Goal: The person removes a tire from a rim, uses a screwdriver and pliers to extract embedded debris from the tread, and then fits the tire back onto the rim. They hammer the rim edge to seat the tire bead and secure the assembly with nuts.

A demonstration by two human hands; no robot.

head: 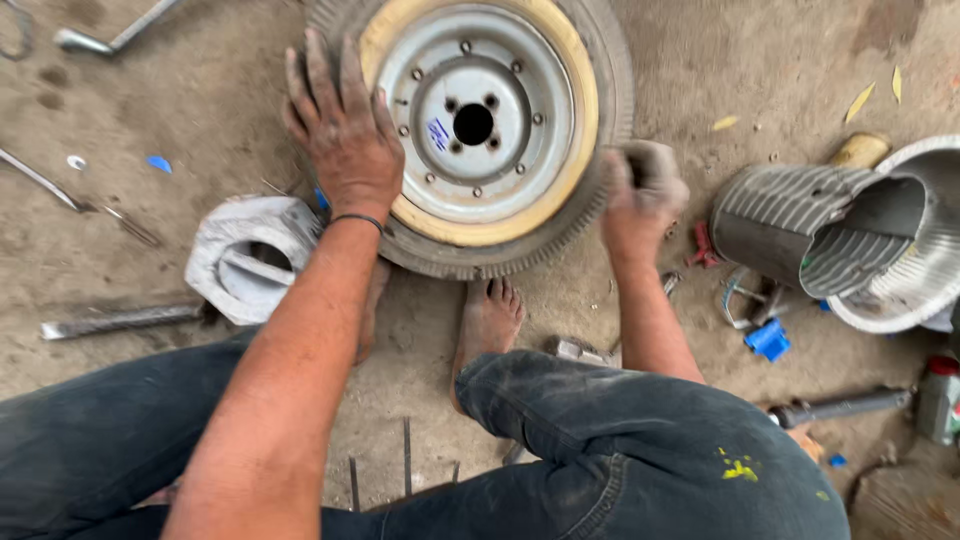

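A bar (120, 320) and a grey casting (250, 258) lie on the dirt at the left; the left hand (343, 130) rests flat, fingers spread, on the tyre (590, 200) and the yellow rim edge (575, 130), gripping nothing; the wheel (470, 125) lies flat on the ground before a bare foot (488, 320); the right hand (643, 188) is clenched at the tyre's right edge, blurred, so what it holds I cannot tell; further right lie a ribbed metal drum (790, 225) and a blue clip (768, 340). Risks, as I judge: the wheel could shift under uneven pressing; toes close beneath the tyre could be pinched; greasy fingers may slip.
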